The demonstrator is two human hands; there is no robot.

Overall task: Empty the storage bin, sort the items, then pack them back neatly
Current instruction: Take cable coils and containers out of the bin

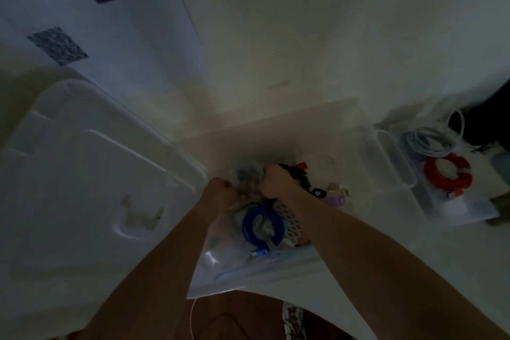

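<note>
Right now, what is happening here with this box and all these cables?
A person leans over a clear storage bin on the floor. Both hands, the left hand and the right hand, grip a clear plastic bag above the bin. A blue coiled cable still lies inside. The bin's lid rests to the left; an orange cable and a white cable lie to the right.

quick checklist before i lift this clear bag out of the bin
1. Both hands on the bag: ok, left hand and right hand grip its top.
2. Blue cable free of the bag: cannot tell, it lies against it.
3. Bin open: ok, lid lies to the left.
4. Black item clear of the right hand: not ok, it touches it.
5. Lighting: not ok, dim.
</note>
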